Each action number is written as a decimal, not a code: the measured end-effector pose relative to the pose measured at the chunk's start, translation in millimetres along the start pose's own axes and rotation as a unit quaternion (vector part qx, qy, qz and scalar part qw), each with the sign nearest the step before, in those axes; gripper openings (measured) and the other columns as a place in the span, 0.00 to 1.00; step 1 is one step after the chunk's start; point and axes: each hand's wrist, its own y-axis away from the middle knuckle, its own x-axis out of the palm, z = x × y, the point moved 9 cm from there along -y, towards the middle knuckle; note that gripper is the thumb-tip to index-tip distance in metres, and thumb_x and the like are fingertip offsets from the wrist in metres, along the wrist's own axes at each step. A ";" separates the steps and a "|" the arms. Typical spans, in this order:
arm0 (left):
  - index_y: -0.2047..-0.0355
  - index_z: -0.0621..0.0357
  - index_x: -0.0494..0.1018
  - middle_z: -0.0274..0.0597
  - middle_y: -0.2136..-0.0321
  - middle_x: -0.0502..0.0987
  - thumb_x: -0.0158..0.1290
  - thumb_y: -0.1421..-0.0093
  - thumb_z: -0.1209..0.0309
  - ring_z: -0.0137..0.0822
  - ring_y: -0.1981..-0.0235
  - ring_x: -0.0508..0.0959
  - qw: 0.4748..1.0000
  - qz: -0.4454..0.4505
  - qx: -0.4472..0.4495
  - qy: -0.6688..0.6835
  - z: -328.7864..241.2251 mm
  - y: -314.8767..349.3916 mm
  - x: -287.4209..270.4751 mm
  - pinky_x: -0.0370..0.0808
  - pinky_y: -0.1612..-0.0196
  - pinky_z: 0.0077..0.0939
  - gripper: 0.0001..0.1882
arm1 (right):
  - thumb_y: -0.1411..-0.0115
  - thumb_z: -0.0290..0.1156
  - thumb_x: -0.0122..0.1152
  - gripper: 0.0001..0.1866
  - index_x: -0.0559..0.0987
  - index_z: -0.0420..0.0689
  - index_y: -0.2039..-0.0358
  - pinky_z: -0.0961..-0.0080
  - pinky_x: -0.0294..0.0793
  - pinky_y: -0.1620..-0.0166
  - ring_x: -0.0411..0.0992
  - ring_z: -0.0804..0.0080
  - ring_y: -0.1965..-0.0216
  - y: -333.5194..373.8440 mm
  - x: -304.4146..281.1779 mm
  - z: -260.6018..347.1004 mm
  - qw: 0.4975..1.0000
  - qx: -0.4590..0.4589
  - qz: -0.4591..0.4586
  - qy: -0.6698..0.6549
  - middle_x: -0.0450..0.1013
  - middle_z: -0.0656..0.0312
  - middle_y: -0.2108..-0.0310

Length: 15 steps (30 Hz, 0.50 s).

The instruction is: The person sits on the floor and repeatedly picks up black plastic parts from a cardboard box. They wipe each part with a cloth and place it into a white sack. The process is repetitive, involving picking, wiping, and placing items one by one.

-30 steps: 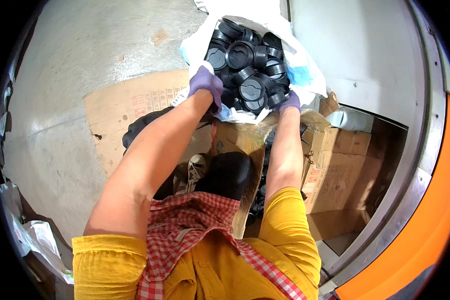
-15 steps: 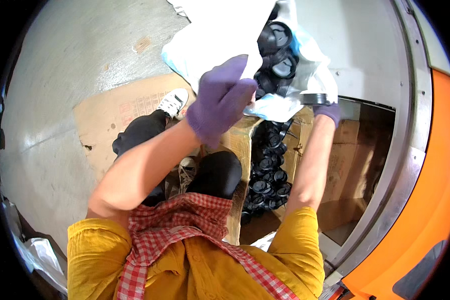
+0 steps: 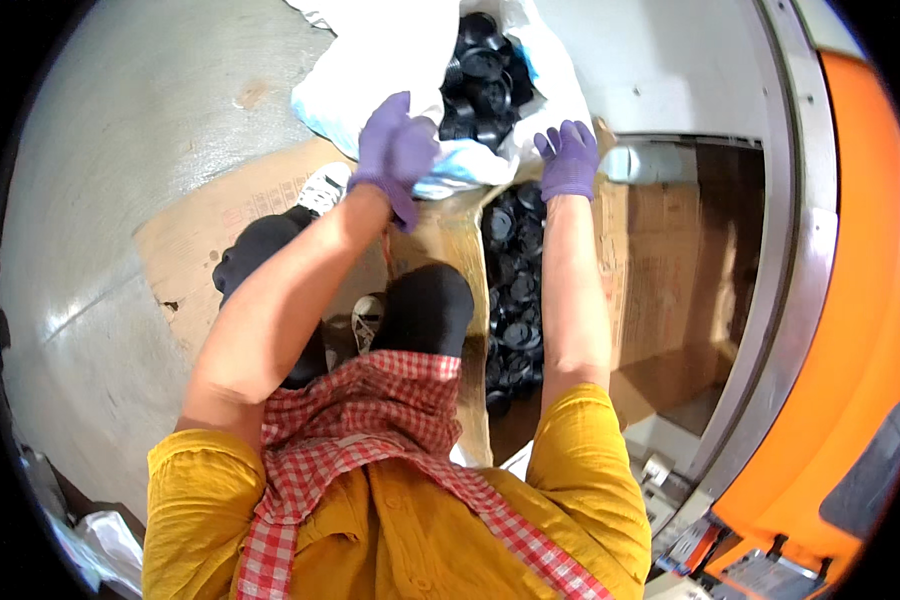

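Note:
A white plastic bag [image 3: 390, 60] with bluish patches lies open at the far side, full of round black plastic lids [image 3: 485, 85]. My left hand [image 3: 395, 150], in a purple glove, is closed on the bag's near left edge. On the bag's right edge is my right hand [image 3: 568, 160], also gloved, its bent fingers gripping the plastic. Below the bag's mouth stands an open cardboard box [image 3: 465, 300] holding many more black lids [image 3: 515, 290]. My right forearm crosses over the box's right part and hides some of them.
Flattened cardboard [image 3: 220, 220] lies on the grey floor [image 3: 110, 190] at left, near my shoes. Another cardboard box [image 3: 655, 270] sits in a recess at right, beside a metal frame [image 3: 800, 270] and an orange machine panel [image 3: 820, 330].
The bag's mouth has opened wider and shows more lids. My right hand has moved left and up onto the bag's edge; the lid seen beside it is no longer there.

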 end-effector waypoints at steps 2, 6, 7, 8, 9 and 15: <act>0.62 0.64 0.69 0.43 0.73 0.71 0.48 0.50 0.75 0.31 0.74 0.72 0.992 -0.009 -0.019 -0.121 6.4 -6.9 -8.6 0.69 0.76 0.23 0.13 | 0.42 0.26 0.53 0.14 0.70 0.40 0.54 0.75 0.74 0.69 0.72 0.66 0.65 26.3 -15.6 20.6 0.996 -0.049 0.034 0.071 0.71 0.59 0.63; 0.46 0.69 0.61 0.58 0.55 0.70 0.58 0.55 0.63 0.47 0.55 0.72 0.954 -0.095 0.102 -0.264 -7.1 -0.7 -26.7 0.70 0.53 0.33 0.38 | 0.41 0.29 0.54 0.09 0.75 0.41 0.62 0.78 0.71 0.68 0.72 0.75 0.67 70.6 -111.5 27.0 0.920 -0.179 0.009 0.350 0.73 0.61 0.68; 0.45 0.70 0.59 0.60 0.51 0.67 0.59 0.56 0.60 0.50 0.50 0.69 0.935 -0.141 0.125 -0.300 -31.1 10.9 -27.5 0.66 0.47 0.35 0.41 | 0.42 0.30 0.54 0.08 0.76 0.41 0.64 0.79 0.69 0.69 0.71 0.77 0.68 90.5 -146.2 23.3 0.830 -0.306 0.015 0.466 0.73 0.62 0.70; 0.44 0.69 0.59 0.60 0.50 0.66 0.60 0.57 0.59 0.52 0.48 0.67 0.906 -0.163 0.223 -0.321 -47.5 21.7 -22.6 0.63 0.45 0.36 0.42 | 0.42 0.32 0.55 0.09 0.76 0.41 0.64 0.77 0.70 0.66 0.71 0.73 0.66 99.2 -182.5 7.5 0.800 -0.295 0.006 0.522 0.73 0.60 0.68; 0.44 0.68 0.59 0.59 0.49 0.65 0.60 0.57 0.58 0.53 0.46 0.65 0.866 -0.188 0.319 -0.337 -63.1 34.9 -20.1 0.61 0.43 0.38 0.43 | 0.43 0.34 0.55 0.11 0.76 0.41 0.63 0.75 0.70 0.63 0.71 0.69 0.64 104.6 -229.1 -22.1 0.817 -0.178 -0.016 0.548 0.74 0.58 0.67; 0.47 0.64 0.64 0.56 0.50 0.66 0.59 0.53 0.60 0.51 0.46 0.64 0.794 -0.171 0.462 -0.357 -73.2 54.0 -14.9 0.59 0.42 0.40 0.35 | 0.51 0.42 0.63 0.24 0.73 0.42 0.55 0.64 0.68 0.49 0.70 0.53 0.51 227.5 -422.3 -201.2 0.740 0.234 -0.108 0.621 0.74 0.48 0.58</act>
